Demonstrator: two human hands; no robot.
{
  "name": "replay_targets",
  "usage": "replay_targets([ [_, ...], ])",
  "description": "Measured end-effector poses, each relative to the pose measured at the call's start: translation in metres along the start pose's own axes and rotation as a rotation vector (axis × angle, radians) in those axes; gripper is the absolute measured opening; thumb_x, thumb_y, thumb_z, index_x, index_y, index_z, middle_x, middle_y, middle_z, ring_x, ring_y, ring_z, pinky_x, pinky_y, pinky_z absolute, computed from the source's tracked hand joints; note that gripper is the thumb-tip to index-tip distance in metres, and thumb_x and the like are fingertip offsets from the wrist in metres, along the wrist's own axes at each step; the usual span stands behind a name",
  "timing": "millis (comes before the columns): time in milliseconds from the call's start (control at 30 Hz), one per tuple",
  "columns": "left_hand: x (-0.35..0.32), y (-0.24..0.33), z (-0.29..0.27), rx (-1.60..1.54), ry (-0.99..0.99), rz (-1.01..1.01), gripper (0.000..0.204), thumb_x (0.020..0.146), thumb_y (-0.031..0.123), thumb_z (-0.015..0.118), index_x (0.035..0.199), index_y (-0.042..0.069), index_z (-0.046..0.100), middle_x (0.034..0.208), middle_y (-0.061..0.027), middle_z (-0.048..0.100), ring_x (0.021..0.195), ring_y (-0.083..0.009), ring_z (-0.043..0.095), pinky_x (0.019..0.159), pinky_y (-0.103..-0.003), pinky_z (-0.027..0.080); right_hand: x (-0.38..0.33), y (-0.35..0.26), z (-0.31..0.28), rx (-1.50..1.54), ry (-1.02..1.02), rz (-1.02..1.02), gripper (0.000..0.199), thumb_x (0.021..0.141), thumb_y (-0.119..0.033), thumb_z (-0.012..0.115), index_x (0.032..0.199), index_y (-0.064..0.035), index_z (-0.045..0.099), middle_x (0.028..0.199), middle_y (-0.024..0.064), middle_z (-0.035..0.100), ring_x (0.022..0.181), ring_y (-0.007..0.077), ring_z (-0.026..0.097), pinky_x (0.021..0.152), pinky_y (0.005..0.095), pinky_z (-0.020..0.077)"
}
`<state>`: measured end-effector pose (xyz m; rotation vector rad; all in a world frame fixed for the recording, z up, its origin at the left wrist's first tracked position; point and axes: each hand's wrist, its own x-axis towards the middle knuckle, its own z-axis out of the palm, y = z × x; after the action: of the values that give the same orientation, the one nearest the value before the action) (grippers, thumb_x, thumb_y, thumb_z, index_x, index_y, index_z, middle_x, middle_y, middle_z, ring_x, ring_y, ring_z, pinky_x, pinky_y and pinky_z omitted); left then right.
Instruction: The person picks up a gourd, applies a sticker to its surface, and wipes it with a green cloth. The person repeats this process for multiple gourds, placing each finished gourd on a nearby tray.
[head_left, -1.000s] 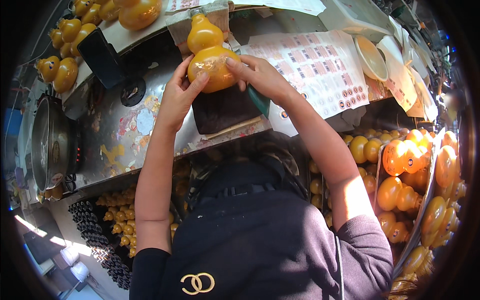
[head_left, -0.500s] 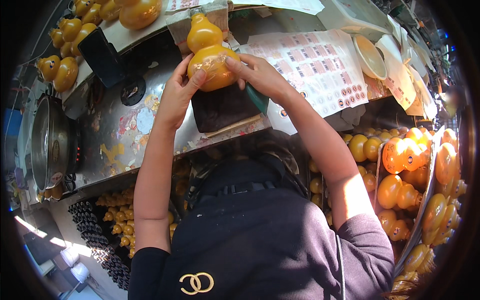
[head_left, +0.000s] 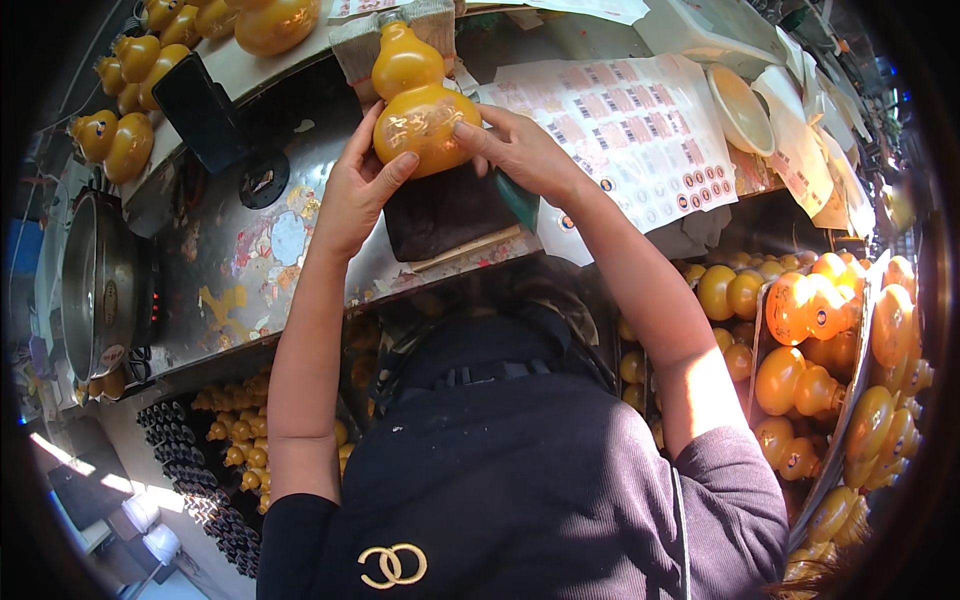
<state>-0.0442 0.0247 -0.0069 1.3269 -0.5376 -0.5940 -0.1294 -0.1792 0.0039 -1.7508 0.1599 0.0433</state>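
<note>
Hands meet on a gourd-shaped orange bottle (head_left: pixel 420 105) held up over the metal surface (head_left: pixel 240 250): the left hand (head_left: pixel 355 190) cups its lower left side with the thumb against the belly, and the right hand (head_left: pixel 520 150) presses fingertips onto its right side, so both are closed on the same bottle, one from each side. The bottle stands upright, neck up, its base just above a dark brown pad (head_left: pixel 445 210) lying on the surface. A pale, shiny patch shows on the bottle's belly under the fingers; it may be a sticker being smoothed down, though the view is too small to be sure. A sheet of small round and oblong stickers (head_left: pixel 640 130) lies just to the right, and many spots on it look filled. Judging by this, one bottle is in hand and partly dealt with, not yet set aside. More orange gourd bottles (head_left: pixel 820 330) fill trays at the right below the surface, others (head_left: pixel 130 110) line the upper left edge, and small ones with dark caps (head_left: pixel 210 440) sit at the lower left. Which of these are finished cannot be told, so the share of work left is unclear, but it looks large
</note>
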Motion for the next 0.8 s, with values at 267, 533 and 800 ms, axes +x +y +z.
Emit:
replay_targets([
  [267, 0.01, 0.005, -0.001, -0.142, 0.124, 0.052, 0.06, 0.088, 0.019, 0.07, 0.138, -0.001, 0.042, 0.129, -0.011, 0.051, 0.12, -0.0162, 0.049, 0.099, -0.028, 0.041, 0.004, 0.005, -0.002, 0.094, 0.117, 0.013, 0.06, 0.088, -0.05, 0.062, 0.126, -0.0034, 0.057, 0.075, -0.0003, 0.059, 0.066, 0.0076, 0.054, 0.065, 0.0216, 0.0428],
  [533, 0.002, 0.012, -0.002, 0.462, 0.24, 0.192, 0.019, 0.09, 0.016, 0.066, 0.102, 0.003, 0.058, 0.107, -0.0026, 0.055, 0.095, -0.009, 0.053, 0.087, -0.025, 0.043, 0.003, -0.022, -0.008, -0.064, 0.141, -0.237, 0.041, 0.083, -0.029, 0.07, 0.119, -0.0108, 0.063, 0.089, 0.0021, 0.057, 0.075, 0.0073, 0.052, 0.066, 0.0226, 0.044],
  [800, -0.012, 0.043, 0.027, 0.603, 0.147, 0.458, 0.012, 0.085, 0.005, 0.066, 0.092, 0.003, 0.057, 0.108, -0.0076, 0.055, 0.1, -0.0171, 0.053, 0.089, -0.027, 0.04, 0.009, -0.036, -0.023, -0.361, 0.043, -0.611, 0.032, 0.077, -0.02, 0.075, 0.108, -0.0137, 0.067, 0.106, -0.0001, 0.05, 0.061, 0.004, 0.039, 0.056, 0.0187, 0.0346],
])
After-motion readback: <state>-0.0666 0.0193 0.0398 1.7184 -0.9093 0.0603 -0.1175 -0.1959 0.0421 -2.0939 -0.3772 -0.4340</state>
